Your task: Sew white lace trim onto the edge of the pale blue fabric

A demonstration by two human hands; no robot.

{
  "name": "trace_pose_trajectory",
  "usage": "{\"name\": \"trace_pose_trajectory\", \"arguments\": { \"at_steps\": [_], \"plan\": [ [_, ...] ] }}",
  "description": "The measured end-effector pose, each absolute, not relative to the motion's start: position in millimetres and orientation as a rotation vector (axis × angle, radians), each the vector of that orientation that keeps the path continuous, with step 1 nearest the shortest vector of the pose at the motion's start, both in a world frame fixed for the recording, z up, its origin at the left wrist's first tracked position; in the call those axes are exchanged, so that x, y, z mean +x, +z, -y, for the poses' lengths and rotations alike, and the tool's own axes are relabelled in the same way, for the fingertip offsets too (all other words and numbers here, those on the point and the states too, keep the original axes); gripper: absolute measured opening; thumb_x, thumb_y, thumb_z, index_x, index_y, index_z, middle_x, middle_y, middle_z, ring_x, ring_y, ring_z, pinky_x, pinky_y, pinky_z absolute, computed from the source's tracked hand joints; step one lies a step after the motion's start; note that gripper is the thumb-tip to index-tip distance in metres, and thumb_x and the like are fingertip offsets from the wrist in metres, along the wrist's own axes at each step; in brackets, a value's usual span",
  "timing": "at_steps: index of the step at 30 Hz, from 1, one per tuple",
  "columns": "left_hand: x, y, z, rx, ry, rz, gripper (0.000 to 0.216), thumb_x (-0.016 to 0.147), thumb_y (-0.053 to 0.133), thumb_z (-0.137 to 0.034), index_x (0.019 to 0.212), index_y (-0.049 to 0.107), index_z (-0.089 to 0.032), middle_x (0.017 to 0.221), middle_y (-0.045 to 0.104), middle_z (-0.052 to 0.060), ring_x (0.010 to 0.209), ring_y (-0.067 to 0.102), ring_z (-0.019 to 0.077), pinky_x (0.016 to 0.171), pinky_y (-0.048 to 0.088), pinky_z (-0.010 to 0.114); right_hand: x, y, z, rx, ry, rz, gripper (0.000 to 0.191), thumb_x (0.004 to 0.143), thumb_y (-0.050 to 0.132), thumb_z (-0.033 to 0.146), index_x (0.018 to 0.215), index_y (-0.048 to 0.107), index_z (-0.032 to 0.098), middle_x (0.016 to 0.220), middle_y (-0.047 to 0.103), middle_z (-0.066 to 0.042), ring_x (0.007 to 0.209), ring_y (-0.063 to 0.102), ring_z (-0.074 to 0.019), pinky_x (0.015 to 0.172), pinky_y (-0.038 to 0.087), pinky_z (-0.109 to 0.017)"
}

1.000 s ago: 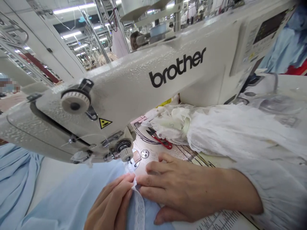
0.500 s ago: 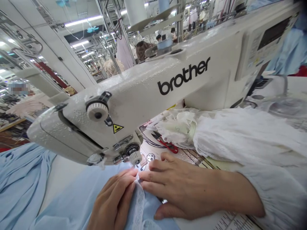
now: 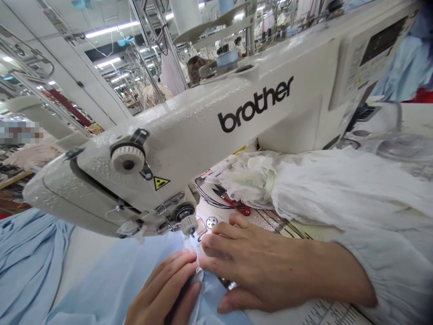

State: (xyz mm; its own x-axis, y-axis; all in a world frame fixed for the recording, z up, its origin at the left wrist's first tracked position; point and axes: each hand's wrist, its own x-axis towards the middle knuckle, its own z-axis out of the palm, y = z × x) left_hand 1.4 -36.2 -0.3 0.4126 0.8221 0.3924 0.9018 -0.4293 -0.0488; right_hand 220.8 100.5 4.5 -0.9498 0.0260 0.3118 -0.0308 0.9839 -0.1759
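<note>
Light blue fabric (image 3: 111, 280) lies under the needle area of a white sewing machine (image 3: 189, 144). A strip of white lace trim (image 3: 191, 246) runs along it from the presser area toward me. My left hand (image 3: 165, 284) is closed on the lace, with its thumb tucked under the fingers and its fingertips just in front of the needle area. My right hand (image 3: 246, 262) rests on the fabric's right side, fingers bent and spread, thumb stretched away. Its index fingertip reaches the lace edge beside my left fingertips. The needle tip is hard to make out.
Red thread snips (image 3: 241, 207) lie on the table behind my right hand. A bunched white lacy garment (image 3: 304, 180) is at the right. More blue cloth (image 3: 27, 257) hangs at the left. A ruler marking (image 3: 328, 312) shows at the front edge.
My left hand has shifted slightly right and curled more over the lace, hiding much of its length. Lace now shows in front of the needle area. My right index finger has drawn back slightly.
</note>
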Motion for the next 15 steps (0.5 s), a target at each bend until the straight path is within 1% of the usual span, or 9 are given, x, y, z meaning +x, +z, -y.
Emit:
{"name": "trace_pose_trajectory", "arguments": {
  "at_steps": [2,4,9,12,15],
  "plan": [
    [2.5,-2.0,35.5,-2.413,-0.513,1.536,0.025,0.088,0.058,-0.015,0.113,0.058,-0.018,0.118,0.067,0.004,0.113,0.061,0.0101,0.104,0.044,0.02,220.3,5.1,-100.5,-0.009,0.249,2.829,0.042,0.1,0.036,0.052,0.114,0.055,0.018,0.108,0.059,-0.007,0.097,0.048,-0.0216,0.078,0.032,-0.037],
    [4.0,-3.0,34.9,-2.402,-0.555,1.557,0.023,0.088,0.056,-0.012,0.11,0.059,-0.019,0.117,0.067,0.004,0.112,0.061,0.0096,0.103,0.044,0.019,219.9,5.4,-100.5,-0.009,0.24,2.835,0.042,0.1,0.035,0.051,0.115,0.055,0.018,0.11,0.059,-0.008,0.098,0.048,-0.0222,0.078,0.032,-0.037],
    [7.8,-2.7,32.6,-2.365,-0.621,1.603,0.017,0.089,0.054,-0.015,0.104,0.058,-0.02,0.113,0.069,0.002,0.108,0.062,0.0072,0.102,0.043,0.015,220.5,5.5,-99.6,-0.021,0.237,2.838,0.043,0.1,0.034,0.051,0.114,0.056,0.017,0.113,0.058,-0.011,0.099,0.048,-0.0234,0.079,0.033,-0.038],
    [9.1,-1.5,30.7,-2.361,-0.616,1.632,0.017,0.09,0.052,-0.016,0.106,0.057,-0.021,0.113,0.069,0.0,0.107,0.062,0.0059,0.1,0.043,0.013,220.9,4.8,-99.3,-0.023,0.253,2.847,0.045,0.1,0.034,0.053,0.114,0.056,0.017,0.115,0.057,-0.011,0.099,0.048,-0.0238,0.08,0.034,-0.039],
    [8.3,-1.9,29.3,-2.37,-0.595,1.64,0.02,0.092,0.051,-0.018,0.111,0.057,-0.021,0.114,0.068,0.001,0.109,0.062,0.0063,0.099,0.044,0.012,220.3,3.6,-100.2,-0.041,0.27,2.838,0.048,0.099,0.035,0.055,0.118,0.055,0.016,0.122,0.054,-0.013,0.102,0.047,-0.0245,0.083,0.035,-0.04]
  ]
}}
